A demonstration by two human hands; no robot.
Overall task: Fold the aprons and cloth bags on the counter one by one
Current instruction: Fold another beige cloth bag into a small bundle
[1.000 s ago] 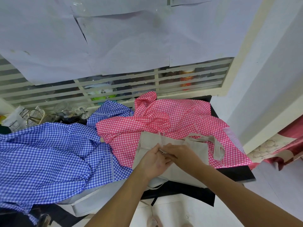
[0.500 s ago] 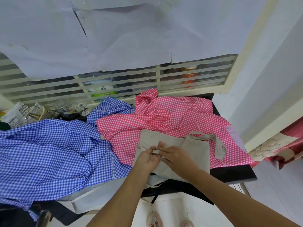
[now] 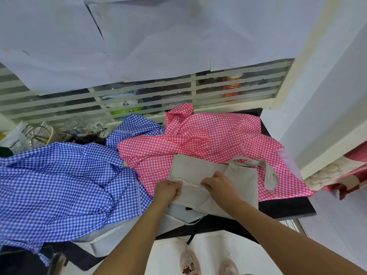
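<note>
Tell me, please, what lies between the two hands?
Head view: only the folded edge of the beige bag spans the gap between left hand and right hand.

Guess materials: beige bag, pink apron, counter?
Beige bag: looks like plain cotton canvas, matte, with soft creases. Pink apron: thin woven gingham, cotton or a blend, slight sheen, sharp crumples. Counter: dark, smooth, hard slab, perhaps stone or laminate; cannot tell which.
</note>
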